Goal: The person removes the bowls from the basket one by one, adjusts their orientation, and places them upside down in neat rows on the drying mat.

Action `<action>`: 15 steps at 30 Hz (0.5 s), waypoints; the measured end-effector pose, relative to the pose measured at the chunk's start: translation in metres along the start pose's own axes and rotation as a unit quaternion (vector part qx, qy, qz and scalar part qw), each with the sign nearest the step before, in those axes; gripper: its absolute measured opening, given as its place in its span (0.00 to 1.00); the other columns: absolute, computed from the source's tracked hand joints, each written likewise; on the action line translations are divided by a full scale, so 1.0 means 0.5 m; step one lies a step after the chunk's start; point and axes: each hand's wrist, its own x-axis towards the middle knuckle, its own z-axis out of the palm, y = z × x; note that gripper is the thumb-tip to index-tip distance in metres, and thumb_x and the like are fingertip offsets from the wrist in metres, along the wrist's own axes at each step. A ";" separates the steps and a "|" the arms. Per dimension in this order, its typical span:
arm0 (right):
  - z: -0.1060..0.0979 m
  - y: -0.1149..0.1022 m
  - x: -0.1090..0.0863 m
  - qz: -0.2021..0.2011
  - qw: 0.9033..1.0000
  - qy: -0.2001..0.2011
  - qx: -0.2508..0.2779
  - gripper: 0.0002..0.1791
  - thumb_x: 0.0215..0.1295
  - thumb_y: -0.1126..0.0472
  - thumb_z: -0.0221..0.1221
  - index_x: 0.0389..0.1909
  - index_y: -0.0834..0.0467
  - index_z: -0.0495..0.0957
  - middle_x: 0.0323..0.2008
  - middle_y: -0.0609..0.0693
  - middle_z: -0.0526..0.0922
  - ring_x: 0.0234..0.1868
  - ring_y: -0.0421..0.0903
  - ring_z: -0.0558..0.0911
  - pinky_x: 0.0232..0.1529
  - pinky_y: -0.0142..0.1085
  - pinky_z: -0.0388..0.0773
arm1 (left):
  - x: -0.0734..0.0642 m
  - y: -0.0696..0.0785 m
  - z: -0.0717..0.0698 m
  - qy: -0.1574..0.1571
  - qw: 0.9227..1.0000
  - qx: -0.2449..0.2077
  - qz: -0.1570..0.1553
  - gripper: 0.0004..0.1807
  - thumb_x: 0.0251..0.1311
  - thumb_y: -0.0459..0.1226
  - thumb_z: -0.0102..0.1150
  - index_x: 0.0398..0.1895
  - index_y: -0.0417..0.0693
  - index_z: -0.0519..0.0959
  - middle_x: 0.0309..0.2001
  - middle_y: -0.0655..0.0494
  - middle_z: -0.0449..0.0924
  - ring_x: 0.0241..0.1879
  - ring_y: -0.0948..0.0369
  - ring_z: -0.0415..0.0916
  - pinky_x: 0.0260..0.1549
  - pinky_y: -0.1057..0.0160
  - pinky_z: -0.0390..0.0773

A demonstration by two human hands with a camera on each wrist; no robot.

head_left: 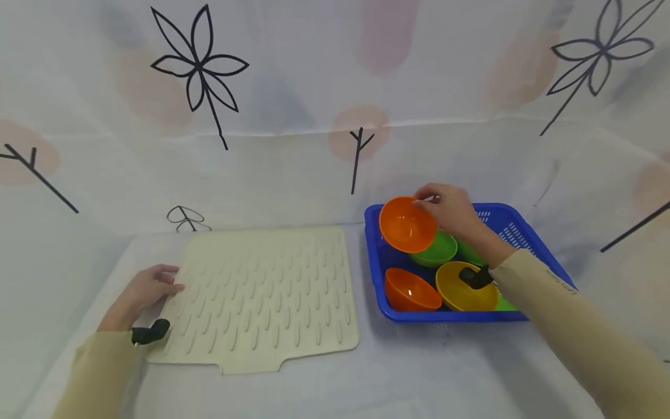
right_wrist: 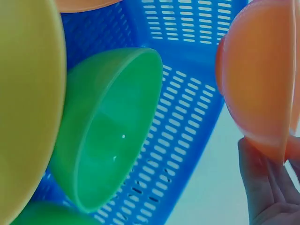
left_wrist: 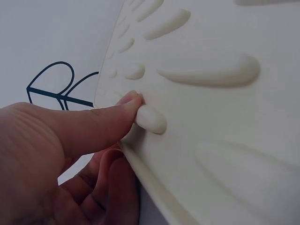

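While the left hand (head_left: pixel 149 288) pinches a mat (head_left: pixel 264 291), the right (head_left: pixel 455 209) pinches a bowl (head_left: pixel 405 227) whose foot (right_wrist: pixel 219 68) only that wrist's view shows.

the head view looked forward and down across the table (head_left: pixel 392 378). the left wrist view faced the mat (head_left: pixel 262 302) from very near, past the left hand (head_left: pixel 149 288); the right wrist view looked closely into the basket (head_left: pixel 419 316), the right hand (head_left: pixel 451 210) at one side. the head view shared both areas.
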 end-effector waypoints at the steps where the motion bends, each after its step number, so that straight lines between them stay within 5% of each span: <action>1: -0.007 -0.001 -0.004 0.005 1.000 -0.007 -0.003 0.13 0.72 0.56 0.59 0.48 0.61 0.81 0.46 0.60 0.83 0.49 0.60 0.83 0.43 0.50 0.84 | 0.001 0.001 0.000 0.001 1.000 0.000 0.003 0.43 0.59 0.42 0.69 0.71 0.31 0.60 0.56 0.30 0.70 0.52 0.40 0.70 0.51 0.40 0.72; 7: -0.039 0.002 -0.032 0.019 0.999 -0.037 -0.008 0.15 0.72 0.54 0.59 0.49 0.62 0.82 0.48 0.62 0.83 0.48 0.60 0.83 0.35 0.43 0.85 | 0.002 0.013 -0.003 0.002 1.000 0.006 -0.005 0.42 0.60 0.41 0.68 0.71 0.31 0.59 0.58 0.29 0.68 0.54 0.39 0.69 0.53 0.40 0.72; 15: -0.065 0.004 -0.069 0.047 0.997 -0.062 -0.011 0.20 0.72 0.49 0.59 0.50 0.63 0.81 0.49 0.63 0.82 0.48 0.60 0.82 0.37 0.41 0.86 | 0.000 0.009 -0.005 -0.001 1.000 0.010 0.000 0.41 0.59 0.40 0.69 0.70 0.30 0.60 0.56 0.29 0.69 0.52 0.39 0.70 0.52 0.40 0.72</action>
